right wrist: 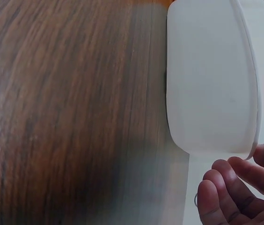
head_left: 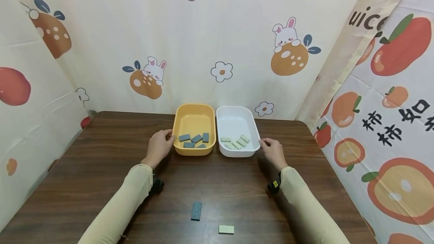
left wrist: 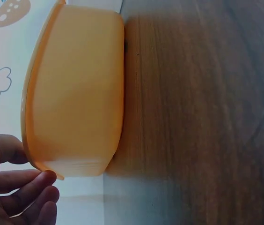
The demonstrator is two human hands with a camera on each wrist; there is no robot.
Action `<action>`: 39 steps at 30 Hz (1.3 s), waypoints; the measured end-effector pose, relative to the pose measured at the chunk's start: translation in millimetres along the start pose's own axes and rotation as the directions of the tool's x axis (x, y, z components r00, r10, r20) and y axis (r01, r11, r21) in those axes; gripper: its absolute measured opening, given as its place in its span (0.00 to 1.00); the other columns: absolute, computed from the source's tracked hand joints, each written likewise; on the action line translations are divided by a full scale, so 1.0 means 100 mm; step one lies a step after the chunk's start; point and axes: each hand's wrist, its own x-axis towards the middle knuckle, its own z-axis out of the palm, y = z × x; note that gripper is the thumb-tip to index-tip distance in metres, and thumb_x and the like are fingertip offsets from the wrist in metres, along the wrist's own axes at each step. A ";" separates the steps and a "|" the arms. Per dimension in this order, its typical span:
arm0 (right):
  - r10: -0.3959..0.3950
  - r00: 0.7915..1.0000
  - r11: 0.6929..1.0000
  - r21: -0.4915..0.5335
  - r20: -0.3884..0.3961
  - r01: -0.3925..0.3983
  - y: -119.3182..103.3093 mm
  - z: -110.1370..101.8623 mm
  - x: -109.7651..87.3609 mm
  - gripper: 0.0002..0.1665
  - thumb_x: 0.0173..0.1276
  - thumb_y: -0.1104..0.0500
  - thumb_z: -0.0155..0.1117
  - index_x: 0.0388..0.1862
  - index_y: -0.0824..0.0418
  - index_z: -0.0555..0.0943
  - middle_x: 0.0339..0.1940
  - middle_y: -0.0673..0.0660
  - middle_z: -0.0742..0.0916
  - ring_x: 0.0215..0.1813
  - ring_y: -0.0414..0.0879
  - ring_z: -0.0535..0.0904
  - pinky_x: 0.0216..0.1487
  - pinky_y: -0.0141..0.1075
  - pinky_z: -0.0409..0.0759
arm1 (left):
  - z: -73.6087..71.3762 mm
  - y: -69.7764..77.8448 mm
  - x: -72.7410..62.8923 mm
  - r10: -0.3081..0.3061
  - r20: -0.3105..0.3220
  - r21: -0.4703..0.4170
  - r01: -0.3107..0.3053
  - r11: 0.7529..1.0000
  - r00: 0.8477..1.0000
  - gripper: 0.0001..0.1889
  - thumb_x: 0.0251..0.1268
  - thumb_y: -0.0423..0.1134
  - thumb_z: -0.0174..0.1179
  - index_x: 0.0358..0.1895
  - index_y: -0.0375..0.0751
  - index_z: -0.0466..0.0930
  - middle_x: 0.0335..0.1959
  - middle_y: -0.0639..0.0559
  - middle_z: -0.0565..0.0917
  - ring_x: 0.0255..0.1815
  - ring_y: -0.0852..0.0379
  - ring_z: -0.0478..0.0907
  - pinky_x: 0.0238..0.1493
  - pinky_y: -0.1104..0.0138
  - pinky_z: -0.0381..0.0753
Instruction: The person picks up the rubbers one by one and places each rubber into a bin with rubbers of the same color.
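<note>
My left hand (head_left: 158, 147) pinches the left rim of a yellow plastic bin (head_left: 194, 153), thumb on one side and fingers on the other, as the left wrist view shows on its rim (left wrist: 25, 117). Several dark blue-grey tiles (head_left: 189, 145) lie inside it. On the other side, my right hand (head_left: 274, 152) pinches the right rim of a white plastic bin (head_left: 237, 153), whose outer wall (right wrist: 211, 84) fills much of the right wrist view. Several pale green tiles (head_left: 236, 144) lie in the white bin. Both bins stand side by side near the table's back edge.
One dark blue-grey tile (head_left: 196, 211) and one pale green tile (head_left: 226, 229) lie on the brown wooden table (head_left: 237, 187) between my forearms. Behind the table hangs a printed curtain (head_left: 203, 37), and another curtain (head_left: 390, 123) runs along the right side.
</note>
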 end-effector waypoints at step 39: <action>-0.371 0.881 0.914 -0.052 0.293 0.402 -0.45 0.16 -0.95 0.06 0.64 0.57 0.67 0.37 0.58 0.85 0.32 0.48 0.86 0.34 0.34 0.76 0.36 0.29 0.77 | 0.02 -0.04 -0.04 0.000 -0.014 -0.031 0.000 1.000 1.000 0.19 0.69 0.40 0.57 0.58 0.33 0.80 0.51 0.36 0.83 0.50 0.39 0.79 0.52 0.48 0.76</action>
